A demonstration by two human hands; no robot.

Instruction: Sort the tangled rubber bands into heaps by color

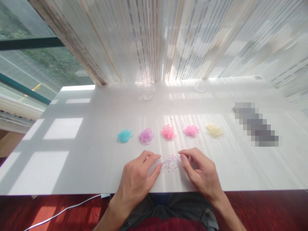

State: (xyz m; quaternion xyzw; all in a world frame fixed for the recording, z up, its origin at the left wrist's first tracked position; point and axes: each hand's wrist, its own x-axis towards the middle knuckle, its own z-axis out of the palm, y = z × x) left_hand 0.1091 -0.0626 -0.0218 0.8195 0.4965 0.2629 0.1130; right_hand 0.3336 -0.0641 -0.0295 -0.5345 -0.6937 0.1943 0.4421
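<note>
Left hand (pixel 139 173) has finger and thumb parted, right hand (pixel 203 173) has its tips nearly meeting (gripping or not, I cannot tell); pale lilac strands (pixel 172 162) lie between both on the table (pixel 96 166); light, single pinches should disturb least

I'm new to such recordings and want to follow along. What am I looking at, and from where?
No machine here: this is a person's bare left hand and right hand, seen by one camera worn on the head, looking forward and down. On the white table lie five piles of thin pieces: teal, purple, coral, pink and pale yellow. A clear container stands farther back. Between the hands lies a loose scatter of pale pieces. The fingers are close to it; whether they pinch a piece, I can't tell.
</note>
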